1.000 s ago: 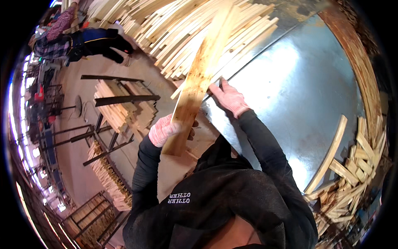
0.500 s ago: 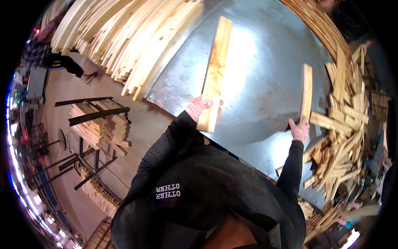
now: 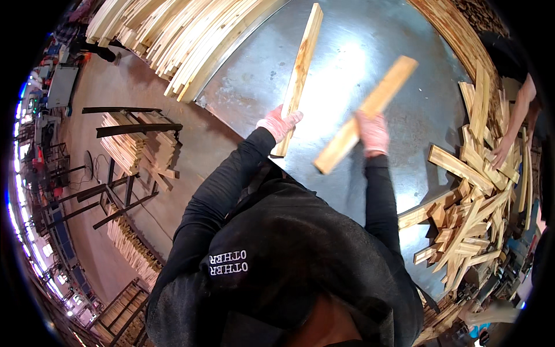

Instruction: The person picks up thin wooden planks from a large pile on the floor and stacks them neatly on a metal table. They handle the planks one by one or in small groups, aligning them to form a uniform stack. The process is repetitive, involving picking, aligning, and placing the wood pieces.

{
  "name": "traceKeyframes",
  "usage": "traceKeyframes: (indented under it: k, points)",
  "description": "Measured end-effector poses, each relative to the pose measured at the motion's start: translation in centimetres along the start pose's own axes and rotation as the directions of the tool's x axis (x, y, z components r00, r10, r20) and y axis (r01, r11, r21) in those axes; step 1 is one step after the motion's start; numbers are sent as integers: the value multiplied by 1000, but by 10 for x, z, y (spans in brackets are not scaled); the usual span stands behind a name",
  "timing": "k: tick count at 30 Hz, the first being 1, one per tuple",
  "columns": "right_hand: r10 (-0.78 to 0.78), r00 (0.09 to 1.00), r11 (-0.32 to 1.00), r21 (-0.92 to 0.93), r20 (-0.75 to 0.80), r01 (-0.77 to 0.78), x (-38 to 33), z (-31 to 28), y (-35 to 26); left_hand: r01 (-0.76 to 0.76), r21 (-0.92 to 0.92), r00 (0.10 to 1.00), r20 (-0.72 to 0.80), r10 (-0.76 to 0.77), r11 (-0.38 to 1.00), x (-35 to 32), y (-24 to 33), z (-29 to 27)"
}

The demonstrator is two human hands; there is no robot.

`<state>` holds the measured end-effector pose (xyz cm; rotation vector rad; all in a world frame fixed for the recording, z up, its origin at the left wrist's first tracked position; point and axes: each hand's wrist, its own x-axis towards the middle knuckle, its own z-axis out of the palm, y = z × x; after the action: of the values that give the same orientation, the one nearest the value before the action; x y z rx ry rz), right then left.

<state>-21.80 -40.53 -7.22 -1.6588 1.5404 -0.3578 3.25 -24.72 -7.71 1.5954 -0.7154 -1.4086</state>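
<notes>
Left fingers (image 3: pixel 293 118) wrapped round a long, straight-edged board (image 3: pixel 303 61), brown grain streaking its pale wood; right fingers (image 3: pixel 364 122) gripping a flat slat (image 3: pixel 393 81), slanting, blurred! Both over the smooth, shiny metal table (image 3: pixel 248 87), between long pale strips (image 3: pixel 191 46) and a jumbled, blocky wood heap (image 3: pixel 468 222).

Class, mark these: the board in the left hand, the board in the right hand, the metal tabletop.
Left-hand board (image 3: pixel 302 63), head view: far half.
Right-hand board (image 3: pixel 388 85), head view: far half.
Metal tabletop (image 3: pixel 341 81), head view: bare patch between the boards.
</notes>
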Motion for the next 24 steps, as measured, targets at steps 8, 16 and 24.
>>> traceKeyframes:
  k: [8, 16, 24]
  points:
    - [-186, 906, 934, 356, 380, 43, -25, 109, -42, 60, 459, 994, -110, -10, 886, -14, 25, 31]
    - [-100, 926, 994, 77, 363, 77, -35, 103, -68, 2, 436, 987, -148, 70, 900, -5, -11, 25]
    - [-74, 904, 982, 189, 422, -8, -25, 131, -118, 28, 564, 979, -182, 91, 825, -24, 10, -42]
